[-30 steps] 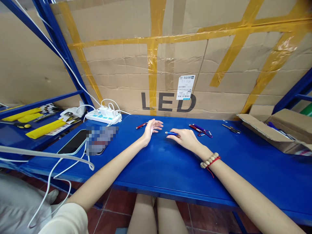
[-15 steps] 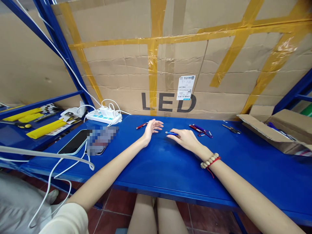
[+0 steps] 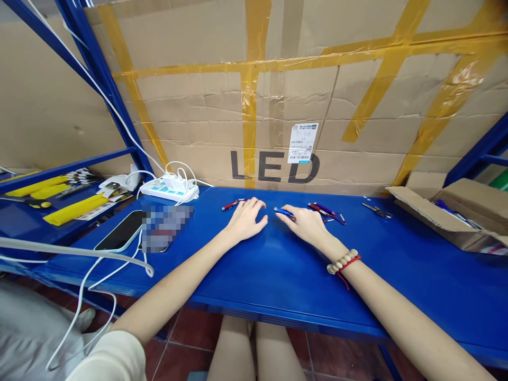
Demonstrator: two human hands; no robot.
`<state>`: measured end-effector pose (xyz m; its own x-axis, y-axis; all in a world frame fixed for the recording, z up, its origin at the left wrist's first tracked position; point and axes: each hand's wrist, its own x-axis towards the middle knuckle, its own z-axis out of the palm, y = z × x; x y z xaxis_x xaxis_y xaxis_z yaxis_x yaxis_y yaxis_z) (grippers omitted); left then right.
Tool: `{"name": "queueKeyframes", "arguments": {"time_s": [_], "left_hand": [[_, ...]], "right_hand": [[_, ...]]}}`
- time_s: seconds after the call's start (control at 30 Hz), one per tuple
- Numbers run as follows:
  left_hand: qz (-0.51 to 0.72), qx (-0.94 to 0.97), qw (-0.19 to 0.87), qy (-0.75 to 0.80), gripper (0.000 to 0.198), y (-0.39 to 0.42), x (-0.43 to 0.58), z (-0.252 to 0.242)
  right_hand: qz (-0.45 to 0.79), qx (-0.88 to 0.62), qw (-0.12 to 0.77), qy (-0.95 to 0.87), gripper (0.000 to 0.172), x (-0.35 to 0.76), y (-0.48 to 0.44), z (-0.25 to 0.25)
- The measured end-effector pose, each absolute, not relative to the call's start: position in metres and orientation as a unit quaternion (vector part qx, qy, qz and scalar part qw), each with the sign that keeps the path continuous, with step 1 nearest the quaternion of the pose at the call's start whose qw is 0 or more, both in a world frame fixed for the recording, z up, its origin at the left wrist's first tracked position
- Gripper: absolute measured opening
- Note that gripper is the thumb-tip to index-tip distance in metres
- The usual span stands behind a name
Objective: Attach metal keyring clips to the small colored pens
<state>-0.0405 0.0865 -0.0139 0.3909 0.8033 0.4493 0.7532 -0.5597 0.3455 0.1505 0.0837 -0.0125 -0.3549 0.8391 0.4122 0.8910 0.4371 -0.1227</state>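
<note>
Between the thumb and fingers of my right hand (image 3: 302, 225) is a small blue metallic torch-like stick (image 3: 283, 212), its silver end pointing left. My left hand (image 3: 246, 218), palm down with thumb and fingers apart, holds nothing. Just behind its fingers lies a red stick (image 3: 230, 206), partly covered by them. Beyond my right hand, a dark red stick (image 3: 317, 208) and a purple one (image 3: 327, 210) with a carabiner clip lie side by side on the blue table (image 3: 254, 275).
Keys (image 3: 377, 210) lie right of the sticks, near an open cardboard box (image 3: 440, 217). At the left are a white power strip (image 3: 169, 189), a phone (image 3: 121, 231), a blurred-out item (image 3: 162, 227) and loose white cables. A large carton (image 3: 198, 116) stands behind.
My left hand has turned from palm-sideways to palm down, over the end of the red stick. My right hand and the blue stick have shifted slightly right, and the stick's silver end is raised.
</note>
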Motion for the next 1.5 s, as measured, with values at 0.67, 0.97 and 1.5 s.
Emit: {"name": "queueKeyframes", "arguments": {"time_s": [0.67, 0.97, 1.5], "left_hand": [[0.042, 0.698, -0.125, 0.704, 0.027, 0.090, -0.055, -0.009], [0.067, 0.686, -0.090, 0.719, 0.029, 0.100, -0.064, -0.014], [0.311, 0.799, 0.113, 0.501, 0.022, 0.079, -0.031, -0.016]], "right_hand": [[-0.075, -0.735, 0.065, -0.670, 0.028, 0.188, 0.100, -0.010], [-0.122, -0.692, 0.123, -0.700, 0.026, 0.188, 0.103, -0.018], [0.070, -0.353, 0.269, -0.893, 0.034, 0.143, 0.086, -0.022]]}}
